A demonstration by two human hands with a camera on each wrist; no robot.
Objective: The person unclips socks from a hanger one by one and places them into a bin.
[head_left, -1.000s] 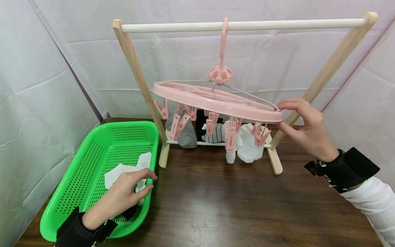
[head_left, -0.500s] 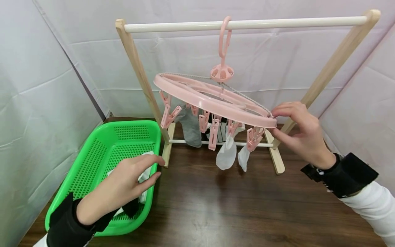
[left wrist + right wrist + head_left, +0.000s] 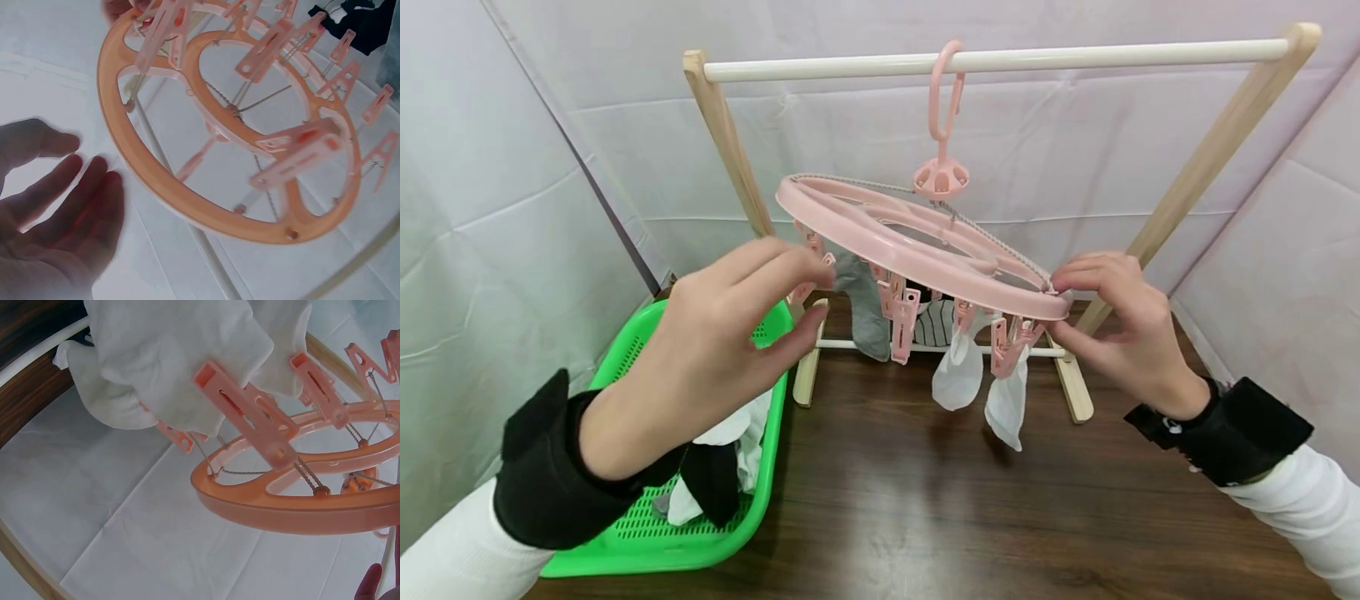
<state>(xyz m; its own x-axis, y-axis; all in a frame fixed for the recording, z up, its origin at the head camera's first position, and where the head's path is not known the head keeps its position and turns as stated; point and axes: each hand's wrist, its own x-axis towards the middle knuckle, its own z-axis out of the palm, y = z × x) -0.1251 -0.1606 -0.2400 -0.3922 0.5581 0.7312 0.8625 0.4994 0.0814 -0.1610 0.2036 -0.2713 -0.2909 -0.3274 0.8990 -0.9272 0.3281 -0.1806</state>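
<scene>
A round pink clip hanger [image 3: 887, 252] hangs tilted from the white bar, its right side lower. My right hand [image 3: 1123, 325] pinches its right rim between thumb and fingers; only a fingertip [image 3: 370, 581] shows low in the right wrist view. My left hand [image 3: 730, 333] is raised near the hanger's left clips, fingers loosely bent and holding nothing. In the left wrist view, the left fingers [image 3: 94, 200] stand apart from the ring. White socks [image 3: 957, 379], a grey sock [image 3: 867, 312] and a striped sock [image 3: 935, 323] hang below the ring. Several pink clips [image 3: 904, 325] hang bare.
A green basket [image 3: 700, 560] stands at the left, partly behind the left forearm, with white, grey and black cloth pieces [image 3: 713, 479] inside. The wooden frame [image 3: 1217, 137] with its white bar [image 3: 1097, 57] stands on the dark wooden table [image 3: 880, 517]. White sheets surround it.
My left hand has risen from over the basket toward the hanger's left side. The hanger has turned and tilted more, bringing the white socks nearer, while my right hand keeps hold of the rim.
</scene>
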